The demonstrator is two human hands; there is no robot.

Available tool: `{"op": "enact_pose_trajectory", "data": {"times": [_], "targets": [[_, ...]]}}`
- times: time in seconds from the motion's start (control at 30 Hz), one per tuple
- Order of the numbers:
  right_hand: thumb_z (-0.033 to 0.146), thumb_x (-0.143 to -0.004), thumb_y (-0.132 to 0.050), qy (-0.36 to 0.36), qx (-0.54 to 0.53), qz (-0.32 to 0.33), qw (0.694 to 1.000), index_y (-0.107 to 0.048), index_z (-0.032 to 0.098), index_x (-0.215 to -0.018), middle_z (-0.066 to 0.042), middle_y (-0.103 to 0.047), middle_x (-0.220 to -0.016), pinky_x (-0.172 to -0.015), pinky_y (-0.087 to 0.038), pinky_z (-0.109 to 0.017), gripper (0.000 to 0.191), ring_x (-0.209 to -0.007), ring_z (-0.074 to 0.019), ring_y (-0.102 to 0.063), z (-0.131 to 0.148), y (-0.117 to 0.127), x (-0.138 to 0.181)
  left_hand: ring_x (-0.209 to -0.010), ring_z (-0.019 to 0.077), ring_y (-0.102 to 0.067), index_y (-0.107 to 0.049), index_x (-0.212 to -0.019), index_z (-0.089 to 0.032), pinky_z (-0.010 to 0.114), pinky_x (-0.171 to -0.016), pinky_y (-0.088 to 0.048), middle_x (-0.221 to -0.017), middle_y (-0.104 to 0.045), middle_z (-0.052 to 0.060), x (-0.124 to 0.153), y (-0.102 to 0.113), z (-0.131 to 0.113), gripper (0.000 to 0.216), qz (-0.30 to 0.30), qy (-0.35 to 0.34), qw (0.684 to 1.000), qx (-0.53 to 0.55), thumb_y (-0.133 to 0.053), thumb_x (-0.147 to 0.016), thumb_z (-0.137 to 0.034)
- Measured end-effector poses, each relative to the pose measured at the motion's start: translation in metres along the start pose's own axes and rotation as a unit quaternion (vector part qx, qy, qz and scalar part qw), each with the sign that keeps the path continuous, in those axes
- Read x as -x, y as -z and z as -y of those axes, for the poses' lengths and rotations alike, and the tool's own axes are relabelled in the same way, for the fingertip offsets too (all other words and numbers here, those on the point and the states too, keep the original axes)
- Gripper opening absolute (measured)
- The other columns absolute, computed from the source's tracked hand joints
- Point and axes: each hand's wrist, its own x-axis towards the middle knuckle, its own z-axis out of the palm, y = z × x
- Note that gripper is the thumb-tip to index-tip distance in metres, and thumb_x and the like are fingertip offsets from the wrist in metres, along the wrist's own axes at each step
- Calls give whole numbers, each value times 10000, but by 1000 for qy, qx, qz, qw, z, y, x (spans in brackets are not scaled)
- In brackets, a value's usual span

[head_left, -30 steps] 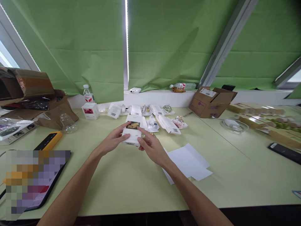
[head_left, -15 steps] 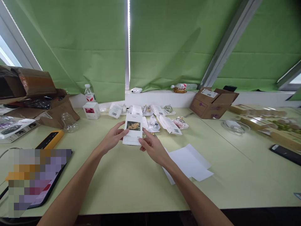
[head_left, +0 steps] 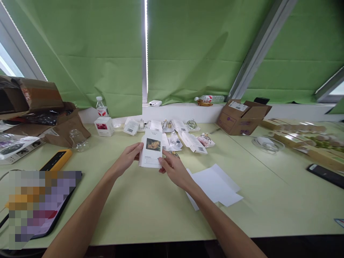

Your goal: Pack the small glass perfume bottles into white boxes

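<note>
A white box (head_left: 152,161) printed with a picture of yellow flowers is held above the table. My left hand (head_left: 125,160) grips its left side, the thumb lying along the edge. My right hand (head_left: 173,167) is closed on the lower right corner, thumb on the front and fingers underneath. Just beyond the box lie several opened white packets with barcodes, one of them a flattened carton (head_left: 192,142). Among these stand small glass bottles, including a clear bottle (head_left: 173,138) and a round bottle (head_left: 191,124). Under my right forearm is white paper (head_left: 215,184).
To the left are a blurred-out tablet (head_left: 57,204), a yellow-black device (head_left: 57,160), a small white box (head_left: 104,127) and a water bottle (head_left: 101,106). A cardboard box (head_left: 240,118), coiled white cable (head_left: 268,144) and phone (head_left: 326,175) lie to the right.
The box has turned slightly, showing its left side more. My left thumb has shifted from the front face to the left edge; my right hand keeps its hold.
</note>
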Motion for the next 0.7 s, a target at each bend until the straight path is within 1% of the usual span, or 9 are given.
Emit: {"op": "enact_pose_trajectory", "data": {"times": [0.13, 0.23, 0.33, 0.43, 0.5, 0.6, 0.7], "targets": [[439, -936, -429, -2, -2, 1, 1000, -556, 211, -1207, -36, -648, -820, -667, -530, -294, 376, -706, -156, -603, -1, 0, -1, -1010, 273, -606, -593, -1199, -168, 407, -893, -459, -1138, -655, 114, 2, -1, -1, 548, 16, 18, 1000, -8, -476, -866, -589], [438, -929, -444, 2, 8, 7, 1000, -626, 187, -1041, -38, -641, -797, -672, -526, -292, 330, -695, -155, -591, 0, -1, 0, -1043, 273, -586, -558, -1243, -182, 405, -896, -456, -1186, -628, 112, 4, -1, -4, 553, 39, 28, 999, -21, -484, -866, -579], [442, -923, -452, -3, 25, 9, 1000, -636, 180, -882, -37, -637, -772, -657, -516, -284, 323, -685, -157, -598, 1, -1, 0, -1066, 274, -568, -517, -1291, -220, 397, -879, -460, -1237, -597, 97, 7, -2, -7, 548, 60, 34, 997, -36, -489, -866, -566], [457, -917, -461, -8, 42, 11, 999, -611, 179, -774, -34, -643, -737, -632, -500, -277, 347, -669, -162, -612, 1, -1, 0, -1075, 278, -560, -504, -1305, -228, 394, -885, -448, -1234, -595, 91, 8, -2, -9, 543, 75, 34, 996, -47, -494, -869, -551], [470, -915, -464, -11, 51, 15, 999, -604, 175, -732, -40, -659, -737, -621, -491, -274, 374, -670, -165, -621, 0, -1, 0, -1063, 278, -564, -492, -1317, -222, 390, -876, -444, -1216, -602, 96, 9, -2, -10, 545, 82, 36, 995, -52, -488, -877, -544], [490, -917, -453, -15, 67, 19, 997, -636, 171, -725, -53, -681, -752, -606, -479, -277, 415, -662, -169, -624, -1, -1, 0, -1024, 278, -577, -489, -1324, -211, 376, -837, -451, -1198, -606, 108, 9, 0, -10, 549, 89, 41, 993, -66, -473, -887, -542], [504, -913, -454, -9, 81, 21, 996, -678, 170, -742, -62, -683, -732, -578, -466, -281, 437, -643, -173, -619, -3, -2, 1, -1058, 287, -564, -468, -1353, -228, 371, -844, -451, -1223, -587, 109, 10, 2, -11, 562, 104, 30, 991, -79, -491, -880, -531]]}}
